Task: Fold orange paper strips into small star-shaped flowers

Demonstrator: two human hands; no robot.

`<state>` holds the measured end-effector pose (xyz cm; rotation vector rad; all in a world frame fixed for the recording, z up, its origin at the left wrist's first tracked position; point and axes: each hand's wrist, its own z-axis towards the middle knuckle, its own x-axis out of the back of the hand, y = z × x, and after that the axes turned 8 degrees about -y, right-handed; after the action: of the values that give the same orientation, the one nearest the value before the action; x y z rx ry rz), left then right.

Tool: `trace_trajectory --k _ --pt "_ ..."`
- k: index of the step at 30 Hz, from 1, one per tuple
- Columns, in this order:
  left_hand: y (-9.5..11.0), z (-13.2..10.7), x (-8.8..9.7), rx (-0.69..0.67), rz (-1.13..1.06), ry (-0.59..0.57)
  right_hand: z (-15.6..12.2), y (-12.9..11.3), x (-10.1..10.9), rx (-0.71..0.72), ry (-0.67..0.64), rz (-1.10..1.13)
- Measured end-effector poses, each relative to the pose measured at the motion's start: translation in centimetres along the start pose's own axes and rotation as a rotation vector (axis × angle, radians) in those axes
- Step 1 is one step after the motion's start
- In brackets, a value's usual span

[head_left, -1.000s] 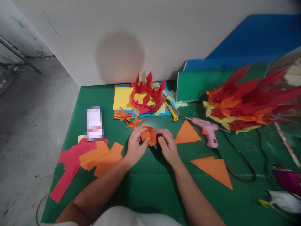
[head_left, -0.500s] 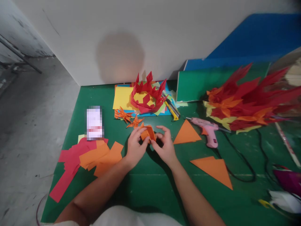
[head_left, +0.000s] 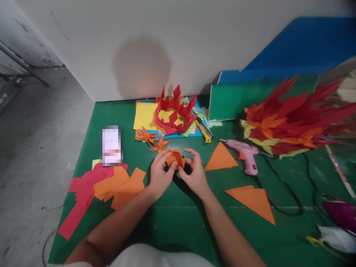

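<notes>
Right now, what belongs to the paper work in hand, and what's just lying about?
Belongs:
folded orange paper piece, between left hand and right hand
flat orange paper triangles, probably

Apparently just lying about, untouched:
pink plastic glue gun
yellow-and-black box cutter

Phone [head_left: 111, 146] is lying to my left, screen blurred. Yellow cutter [head_left: 204, 129] is resting ahead of me. Pink glue gun [head_left: 250, 152] is lying to my right, green board [head_left: 233, 102] standing beyond.
</notes>
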<state>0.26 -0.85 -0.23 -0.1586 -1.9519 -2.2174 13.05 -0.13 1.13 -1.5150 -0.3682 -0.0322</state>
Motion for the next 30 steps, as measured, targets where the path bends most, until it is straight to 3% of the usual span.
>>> trace_trajectory --k 10,19,30 --pt "-0.3 0.0 0.0 0.008 0.014 0.054 -0.1 -0.1 -0.2 0.019 -0.034 -0.049" --pt "1.1 -0.1 0.1 -0.179 0.132 0.004 -0.2 -0.5 -0.1 -0.014 -0.037 0.171" --pt "1.2 -0.3 -0.1 -0.163 0.081 0.031 -0.3 -0.1 -0.4 0.036 0.022 0.075"
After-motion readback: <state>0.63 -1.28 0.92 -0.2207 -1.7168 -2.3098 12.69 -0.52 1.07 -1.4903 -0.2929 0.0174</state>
